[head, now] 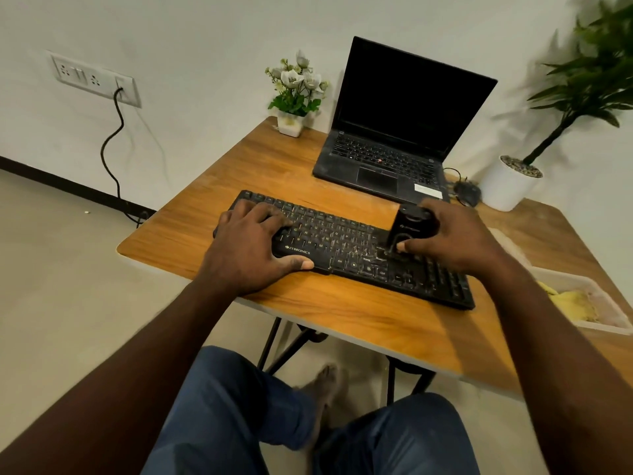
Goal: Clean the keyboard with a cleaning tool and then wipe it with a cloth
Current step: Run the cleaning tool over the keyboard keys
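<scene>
**Keyboard clean-up: tool is down on the right half, cloth not touched yet**

The black Zebronics keyboard is laid slantwise near the table's near edge, with its long axis running from far-left to near-right. That axis is what the next stroke probably has to follow.

The left hand is spread flat over the left-end keys, with the thumb hooked at the keyboard's near edge, so the board is pinned rather than gripped. The right hand is wrapped around a small black cleaning tool, which is set upright on the keys right of the middle.

Pale specks can be made out on the keys around the tool, so the brushing step looks unfinished. The keys under the left hand are reached more easily only if that hand is shifted.

The yellow cloth is bunched in a white tray at the table's right edge, nearer the right hand.
</scene>
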{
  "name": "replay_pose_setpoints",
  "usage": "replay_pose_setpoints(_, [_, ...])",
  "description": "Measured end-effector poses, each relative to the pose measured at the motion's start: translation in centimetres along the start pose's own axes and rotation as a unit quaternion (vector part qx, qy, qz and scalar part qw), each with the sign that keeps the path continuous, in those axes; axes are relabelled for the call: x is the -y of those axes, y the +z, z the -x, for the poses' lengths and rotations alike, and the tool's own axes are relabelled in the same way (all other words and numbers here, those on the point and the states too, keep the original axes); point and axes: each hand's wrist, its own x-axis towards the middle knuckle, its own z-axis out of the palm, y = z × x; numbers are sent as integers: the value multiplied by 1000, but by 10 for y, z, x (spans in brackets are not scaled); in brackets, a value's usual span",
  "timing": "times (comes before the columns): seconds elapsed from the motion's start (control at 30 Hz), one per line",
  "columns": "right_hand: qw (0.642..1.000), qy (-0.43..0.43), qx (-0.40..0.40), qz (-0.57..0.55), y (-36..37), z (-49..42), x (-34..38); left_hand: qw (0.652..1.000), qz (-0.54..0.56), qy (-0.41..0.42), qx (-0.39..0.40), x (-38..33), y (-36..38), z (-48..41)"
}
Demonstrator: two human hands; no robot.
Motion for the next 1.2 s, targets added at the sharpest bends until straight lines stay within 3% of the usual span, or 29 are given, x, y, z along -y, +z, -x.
replay_pose_setpoints(0.3, [989, -140, -28, -45, 81, -16, 89, 1000, -4, -6, 5, -2, -2, 2])
replay_pose_setpoints(0.5, [999, -33, 11, -36, 27, 5, 28, 1000, 5, -3, -6, -2, -2, 3])
replay_pose_setpoints(0.6, [1000, 5, -24, -15, 8, 17, 3, 1000, 1, -5, 0, -1, -3, 2])
replay_pose_setpoints(0.93, [989, -131, -27, -60, 81, -3, 88, 1000, -3, -4, -2, -2, -1, 4])
replay_pose_setpoints(1.2, [1000, -2, -7, -13, 14, 31, 8, 1000, 0, -3, -6, -1, -2, 4])
